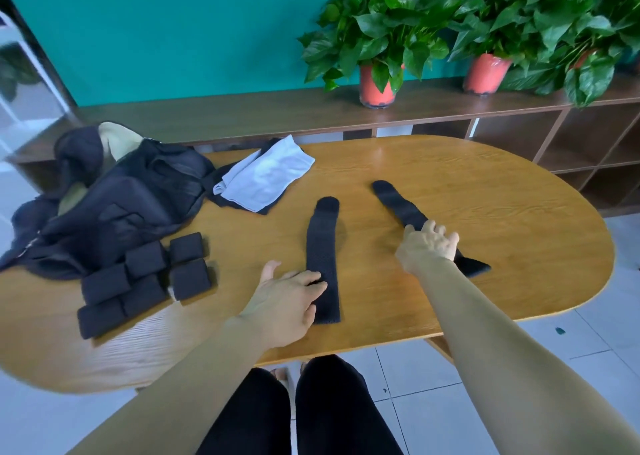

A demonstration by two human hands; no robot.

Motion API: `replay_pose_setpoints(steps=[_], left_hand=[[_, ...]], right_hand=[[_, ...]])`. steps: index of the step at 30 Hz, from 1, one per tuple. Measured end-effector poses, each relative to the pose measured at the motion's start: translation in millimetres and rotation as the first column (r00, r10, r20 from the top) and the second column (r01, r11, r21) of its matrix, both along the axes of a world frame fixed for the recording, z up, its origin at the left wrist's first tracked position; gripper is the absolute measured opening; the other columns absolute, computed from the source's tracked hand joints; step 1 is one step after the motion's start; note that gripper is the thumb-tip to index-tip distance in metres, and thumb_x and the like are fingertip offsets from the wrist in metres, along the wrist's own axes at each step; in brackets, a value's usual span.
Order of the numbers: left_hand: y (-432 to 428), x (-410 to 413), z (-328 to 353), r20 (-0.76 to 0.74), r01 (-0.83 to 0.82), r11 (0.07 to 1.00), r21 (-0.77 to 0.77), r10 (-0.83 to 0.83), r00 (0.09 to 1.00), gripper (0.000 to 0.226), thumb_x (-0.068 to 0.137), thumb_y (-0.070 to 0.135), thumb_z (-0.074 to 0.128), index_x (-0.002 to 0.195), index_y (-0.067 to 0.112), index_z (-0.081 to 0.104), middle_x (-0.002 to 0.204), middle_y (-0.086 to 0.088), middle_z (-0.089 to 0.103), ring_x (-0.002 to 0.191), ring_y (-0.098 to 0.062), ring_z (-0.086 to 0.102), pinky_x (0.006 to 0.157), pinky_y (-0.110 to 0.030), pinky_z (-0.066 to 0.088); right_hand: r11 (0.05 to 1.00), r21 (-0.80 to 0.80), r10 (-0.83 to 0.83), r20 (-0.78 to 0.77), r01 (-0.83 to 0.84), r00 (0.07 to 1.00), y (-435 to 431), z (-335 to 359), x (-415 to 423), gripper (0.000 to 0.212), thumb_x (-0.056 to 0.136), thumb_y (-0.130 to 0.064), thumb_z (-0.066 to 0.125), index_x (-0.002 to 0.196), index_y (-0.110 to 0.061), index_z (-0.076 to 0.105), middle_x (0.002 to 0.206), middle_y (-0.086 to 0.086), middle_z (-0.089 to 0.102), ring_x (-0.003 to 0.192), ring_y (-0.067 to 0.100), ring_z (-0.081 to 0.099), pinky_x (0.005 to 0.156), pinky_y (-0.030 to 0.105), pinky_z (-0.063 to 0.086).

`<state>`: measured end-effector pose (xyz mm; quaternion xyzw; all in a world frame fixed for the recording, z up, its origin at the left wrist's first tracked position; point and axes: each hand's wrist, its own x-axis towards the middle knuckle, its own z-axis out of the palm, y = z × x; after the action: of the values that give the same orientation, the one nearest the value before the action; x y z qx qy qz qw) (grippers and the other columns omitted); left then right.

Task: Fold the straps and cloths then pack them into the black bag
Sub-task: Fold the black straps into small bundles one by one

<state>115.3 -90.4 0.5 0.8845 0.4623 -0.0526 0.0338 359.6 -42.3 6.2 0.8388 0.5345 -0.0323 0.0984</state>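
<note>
**Both hands laid on unfolded straps**

Left hand, fingers straight, rests flat on the near end of the left strap. Right hand lies bent over the right strap; whether it pinches or only presses cannot be told. Both straps lie flat and apart on the table. Folded straps sit beside the black bag, with a white cloth behind. Suggested technique: anchor one end, bring the far end over squarely, align the edges, then press the crease.

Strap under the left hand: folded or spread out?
Spread out: the strap lies flat, full length, on the table, left hand touching it.
</note>
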Motion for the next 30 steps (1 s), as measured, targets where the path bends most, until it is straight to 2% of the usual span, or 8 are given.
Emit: replay_pose_setpoints(steps=[5,9,13,16,18,21,25,30], left_hand=[[-5,-14,-3,0.142,-0.039,0.999,0.004,0.038,0.989,0.040,0.101,0.031,0.034,0.138,0.036,0.044,0.153,0.016,0.029,0.136,-0.004,0.030,0.113,-0.044,-0.008],[-3,-14,-3,0.299,-0.087,0.995,0.054,0.067,0.952,0.034,0.101,0.035,0.037,0.130,0.037,0.055,0.143,0.019,0.043,0.130,-0.002,0.039,0.109,-0.037,-0.005],[1,-14,-4,0.270,-0.051,0.997,0.060,0.033,0.962,0.033,0.100,0.039,0.039,0.129,0.036,0.056,0.139,0.019,0.049,0.128,-0.002,0.041,0.108,-0.038,-0.001],[3,-19,-9,0.226,-0.032,0.998,0.055,0.019,0.974,0.035,0.098,0.044,0.040,0.130,0.036,0.055,0.140,0.019,0.048,0.128,-0.002,0.041,0.108,-0.041,-0.001],[3,-22,-13,0.203,-0.021,0.999,0.048,0.011,0.979,0.036,0.097,0.046,0.042,0.130,0.037,0.054,0.141,0.019,0.046,0.130,-0.002,0.039,0.109,-0.042,-0.001],[4,-25,-16,0.198,0.003,0.998,0.062,-0.015,0.980,0.037,0.096,0.047,0.044,0.131,0.037,0.053,0.142,0.020,0.044,0.131,-0.002,0.037,0.109,-0.042,-0.004],[6,-29,-19,0.238,0.024,0.996,0.091,-0.045,0.970,0.037,0.096,0.046,0.045,0.130,0.036,0.055,0.141,0.020,0.045,0.131,0.000,0.037,0.109,-0.040,-0.007],[11,-35,-23,0.287,0.045,0.993,0.107,-0.075,0.955,0.034,0.094,0.044,0.052,0.126,0.035,0.061,0.138,0.019,0.050,0.128,-0.001,0.041,0.109,-0.037,-0.007]], right_hand=[[0.970,0.171,0.181,-0.023,-0.174,0.983,-12,15,-36,0.039,0.090,-0.022,0.045,0.129,-0.021,0.049,0.135,0.011,0.040,0.124,0.029,0.034,0.101,0.041,0.028],[0.827,0.380,0.477,-0.083,-0.414,0.875,-28,14,-67,0.043,0.090,-0.021,0.046,0.133,-0.026,0.052,0.135,0.004,0.045,0.124,0.025,0.036,0.098,0.040,0.029],[0.709,0.491,0.629,-0.118,-0.505,0.768,-40,3,-85,0.039,0.087,-0.014,0.051,0.123,-0.023,0.062,0.129,0.000,0.054,0.121,0.025,0.040,0.089,0.036,0.028],[0.636,0.535,0.696,-0.086,-0.557,0.713,-48,-6,-87,0.030,0.077,-0.009,0.058,0.101,-0.020,0.074,0.114,0.001,0.065,0.112,0.029,0.051,0.082,0.039,0.033],[0.599,0.518,0.735,-0.053,-0.611,0.676,-52,-11,-86,0.027,0.074,-0.009,0.059,0.091,-0.021,0.076,0.109,-0.001,0.068,0.111,0.029,0.053,0.081,0.040,0.034],[0.613,0.371,0.758,-0.031,-0.697,0.651,-52,-17,-88,0.032,0.083,-0.012,0.052,0.104,-0.024,0.072,0.119,-0.006,0.063,0.126,0.024,0.039,0.093,0.039,0.026],[0.657,0.287,0.729,-0.009,-0.697,0.684,-41,-18,-92,0.034,0.091,-0.016,0.043,0.120,-0.027,0.057,0.127,-0.012,0.054,0.133,0.020,0.026,0.099,0.037,0.022],[0.728,0.203,0.671,-0.017,-0.655,0.741,-11,-15,-97,0.039,0.093,-0.016,0.042,0.129,-0.028,0.049,0.132,-0.010,0.049,0.133,0.021,0.024,0.100,0.036,0.023]])
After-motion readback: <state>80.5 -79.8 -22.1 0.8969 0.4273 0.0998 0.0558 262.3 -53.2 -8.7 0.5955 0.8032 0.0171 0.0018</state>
